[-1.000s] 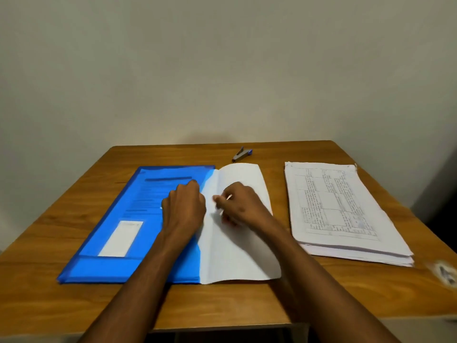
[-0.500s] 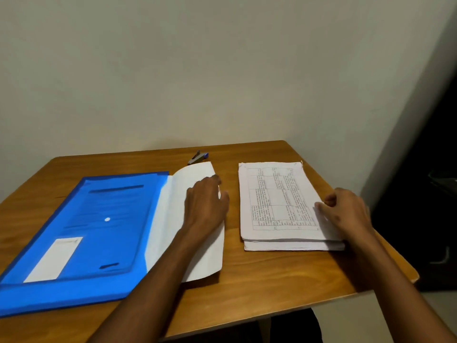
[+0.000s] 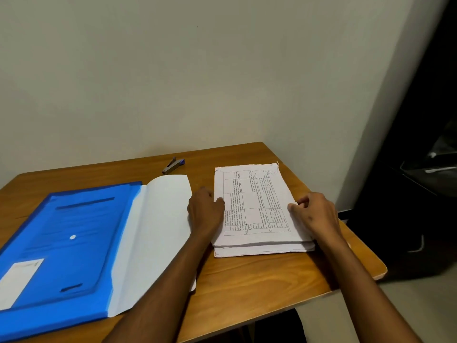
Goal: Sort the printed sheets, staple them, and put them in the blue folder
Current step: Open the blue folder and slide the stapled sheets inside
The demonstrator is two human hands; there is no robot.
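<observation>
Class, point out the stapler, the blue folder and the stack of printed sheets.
stapler (image 3: 173, 165), head view, on its metal body.
blue folder (image 3: 61, 243), head view, on its open cover.
stack of printed sheets (image 3: 254, 201), head view, on the top sheet's table.

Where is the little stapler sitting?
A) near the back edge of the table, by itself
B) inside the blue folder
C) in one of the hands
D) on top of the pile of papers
A: the stapler lies alone on the wooden table near the wall, beyond the blue folder and touched by neither hand.
</observation>
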